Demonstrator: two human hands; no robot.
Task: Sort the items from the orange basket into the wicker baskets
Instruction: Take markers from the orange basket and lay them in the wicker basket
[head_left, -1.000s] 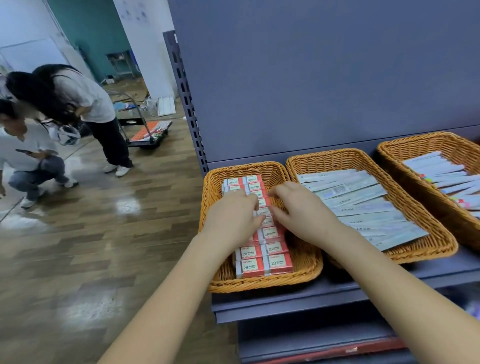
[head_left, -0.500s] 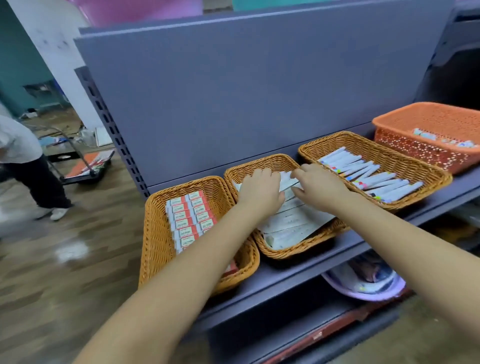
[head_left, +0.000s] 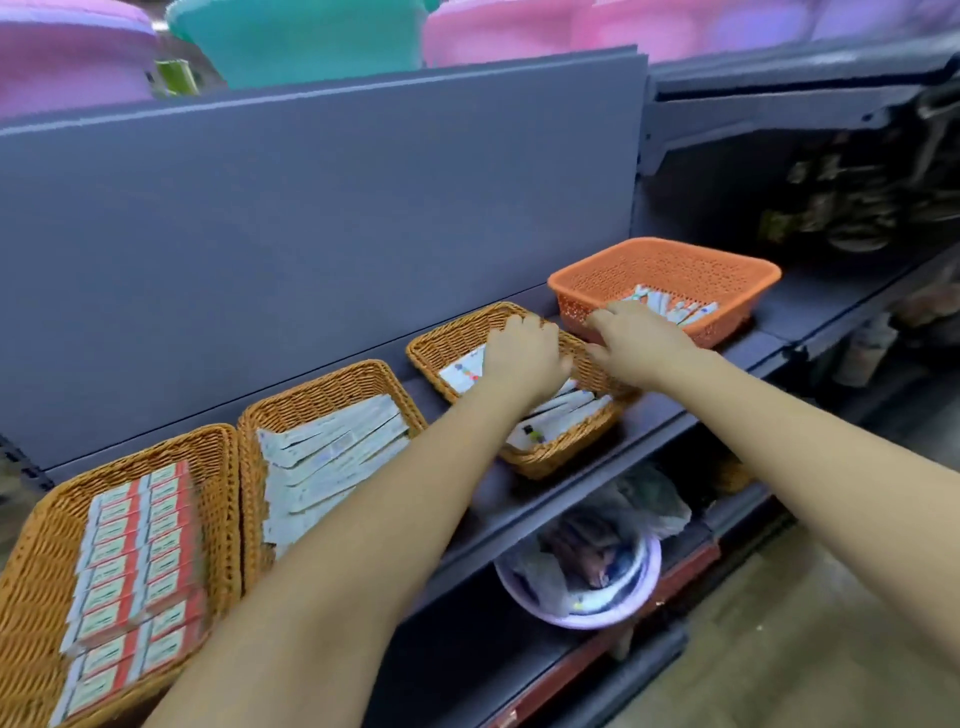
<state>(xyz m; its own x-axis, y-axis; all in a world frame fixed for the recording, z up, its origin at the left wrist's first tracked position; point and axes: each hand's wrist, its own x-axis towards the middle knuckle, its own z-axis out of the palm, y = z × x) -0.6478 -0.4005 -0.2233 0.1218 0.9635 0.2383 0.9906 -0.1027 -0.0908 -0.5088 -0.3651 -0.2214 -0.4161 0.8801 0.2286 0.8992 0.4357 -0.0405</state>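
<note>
Both hands (head_left: 524, 358) over rightmost wicker basket (head_left: 563, 452), beside orange basket (head_left: 665, 270)

Three wicker baskets (head_left: 322, 395) sit left of one orange basket (head_left: 660, 260); two hands (head_left: 524, 358) reach beside it.

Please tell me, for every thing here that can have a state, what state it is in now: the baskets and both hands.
Orange basket: a few packets left inside.
Right wicker basket: partly filled with long packets.
Middle wicker basket: filled with pale packets.
Left wicker basket: filled with red boxes in rows.
Left hand: over the right wicker basket, grip hidden.
Right hand: fingers reaching over the orange basket's near rim.
</note>
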